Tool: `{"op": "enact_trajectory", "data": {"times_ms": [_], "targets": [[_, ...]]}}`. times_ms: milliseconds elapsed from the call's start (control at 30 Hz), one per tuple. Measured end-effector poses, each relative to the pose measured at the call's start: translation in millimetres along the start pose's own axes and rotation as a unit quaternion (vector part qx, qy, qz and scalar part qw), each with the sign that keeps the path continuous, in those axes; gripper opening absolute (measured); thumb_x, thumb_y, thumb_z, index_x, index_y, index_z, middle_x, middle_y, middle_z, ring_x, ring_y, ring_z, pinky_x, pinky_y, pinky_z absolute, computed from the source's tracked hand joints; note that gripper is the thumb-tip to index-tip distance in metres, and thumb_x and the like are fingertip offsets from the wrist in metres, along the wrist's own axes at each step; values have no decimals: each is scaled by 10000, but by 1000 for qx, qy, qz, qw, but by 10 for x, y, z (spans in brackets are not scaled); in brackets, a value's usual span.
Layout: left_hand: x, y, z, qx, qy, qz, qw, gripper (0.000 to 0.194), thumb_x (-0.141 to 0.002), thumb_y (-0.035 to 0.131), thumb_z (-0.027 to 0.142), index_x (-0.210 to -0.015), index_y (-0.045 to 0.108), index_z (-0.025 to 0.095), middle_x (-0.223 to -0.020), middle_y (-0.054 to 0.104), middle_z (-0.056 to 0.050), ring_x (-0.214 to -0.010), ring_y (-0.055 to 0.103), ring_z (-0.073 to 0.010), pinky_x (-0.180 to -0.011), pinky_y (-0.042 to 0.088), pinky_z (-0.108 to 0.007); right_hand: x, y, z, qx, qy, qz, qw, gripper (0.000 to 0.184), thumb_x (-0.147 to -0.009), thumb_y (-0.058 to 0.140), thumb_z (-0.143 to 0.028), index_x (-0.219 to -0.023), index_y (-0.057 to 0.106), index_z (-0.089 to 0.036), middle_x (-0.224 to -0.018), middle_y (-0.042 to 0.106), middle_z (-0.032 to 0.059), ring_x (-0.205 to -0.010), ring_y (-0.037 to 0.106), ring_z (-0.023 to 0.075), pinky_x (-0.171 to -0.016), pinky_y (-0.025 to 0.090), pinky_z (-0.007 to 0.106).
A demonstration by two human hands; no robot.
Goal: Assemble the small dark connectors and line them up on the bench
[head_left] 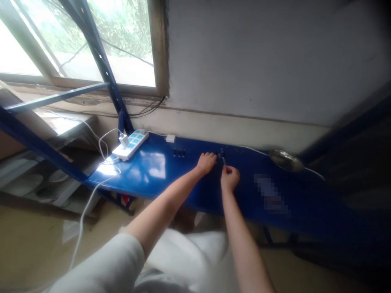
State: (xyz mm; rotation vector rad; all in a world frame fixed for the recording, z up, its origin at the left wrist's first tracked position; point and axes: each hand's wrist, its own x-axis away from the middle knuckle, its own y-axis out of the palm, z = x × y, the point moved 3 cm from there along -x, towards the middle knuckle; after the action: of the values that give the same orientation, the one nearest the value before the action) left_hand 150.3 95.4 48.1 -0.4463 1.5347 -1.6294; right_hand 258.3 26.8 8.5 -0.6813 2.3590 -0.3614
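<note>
My left hand rests palm down on the blue tabletop, its fingers bent and slightly apart. Its fingertips are beside a cluster of small dark and bluish pieces, too small to name. Just right of it, my right hand is closed, pinching a thin pale stick-like tool. The tool's tip points up and away toward those pieces; whether it touches them I cannot tell. Left of my left hand, several short black pieces stand in a row.
A white power strip with a plug and trailing cable lies at the table's left end. Near the wall sits a white adapter. A shiny metal dish-like object is at the right. A blue metal frame rises at left.
</note>
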Motion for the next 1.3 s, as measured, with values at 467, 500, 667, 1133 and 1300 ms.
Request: {"op": "enact_trajectory", "data": {"times_ms": [467, 500, 667, 1133, 1300], "targets": [[137, 36, -275, 518, -274, 173, 791, 60, -723, 611, 173, -746, 572, 133, -710, 593, -32, -648, 539, -105, -661, 433, -237, 23, 18, -48, 28, -87, -29, 995, 208, -817, 454, -283, -757, 596, -144, -776, 604, 112, -758, 510, 218, -732, 381, 340], [149, 22, -283, 533, -274, 175, 781, 62, -718, 616, 171, -742, 574, 133, -698, 589, -27, -638, 535, -101, -658, 434, -235, 25, 19, -55, 24, -97, -29, 995, 213, -823, 448, -289, -757, 592, -147, -771, 600, 109, -759, 507, 217, -729, 382, 338], [209, -47, -326, 547, -266, 174, 774, 68, -702, 632, 163, -736, 586, 128, -677, 586, -23, -619, 527, -94, -651, 436, -236, 37, 25, -109, -10, -162, -42, 986, 231, -842, 435, -325, -749, 571, -164, -752, 577, 88, -730, 501, 195, -721, 399, 329], [562, -167, -342, 509, -161, 175, 827, 153, -766, 564, 197, -889, 635, 140, -793, 650, -65, -709, 588, -129, -696, 462, -254, 144, 49, -300, -26, -291, -93, 952, 230, -881, 391, -324, -798, 549, -180, -796, 585, 79, -772, 513, 189, -729, 394, 320], [580, -107, -281, 588, -206, 174, 762, 141, -742, 604, 242, -825, 596, 129, -733, 624, -42, -622, 566, -95, -640, 457, -232, 162, 91, -283, -12, -307, -118, 944, 236, -892, 365, -315, -859, 547, -169, -798, 597, 83, -767, 523, 194, -728, 407, 321]]}}
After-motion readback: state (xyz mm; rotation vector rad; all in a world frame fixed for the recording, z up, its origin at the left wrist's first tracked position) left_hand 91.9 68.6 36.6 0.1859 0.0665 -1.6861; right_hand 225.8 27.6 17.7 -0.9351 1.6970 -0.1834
